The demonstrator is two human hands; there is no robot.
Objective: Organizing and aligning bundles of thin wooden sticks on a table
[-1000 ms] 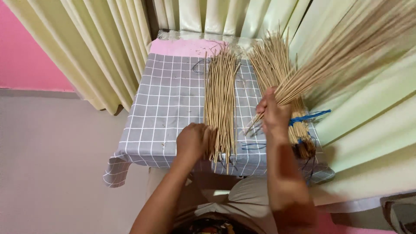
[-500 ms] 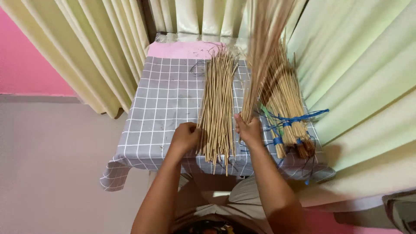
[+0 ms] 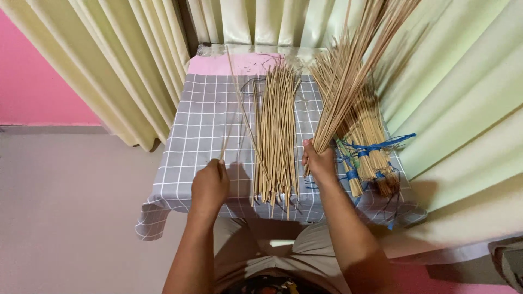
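My right hand (image 3: 320, 162) grips a bundle of thin tan sticks (image 3: 348, 76) by its lower end, the tips fanning up and to the right. My left hand (image 3: 210, 185) pinches a single thin stick (image 3: 231, 103) that rises steeply over the cloth. Between the two hands a loose pile of sticks (image 3: 275, 136) lies lengthwise on the grey checked tablecloth (image 3: 201, 125). At the right edge lie bundles of sticks tied with blue string (image 3: 368, 147).
Pale yellow curtains (image 3: 136, 65) hang behind and to both sides of the small table. A pink strip (image 3: 218, 62) shows at the table's far end. The pink wall (image 3: 38, 76) and beige floor (image 3: 71, 218) lie to the left.
My left hand has moved left from the loose pile, lifting one stick out. My right hand has swung its bundle from leaning right to upright, then slightly right again.
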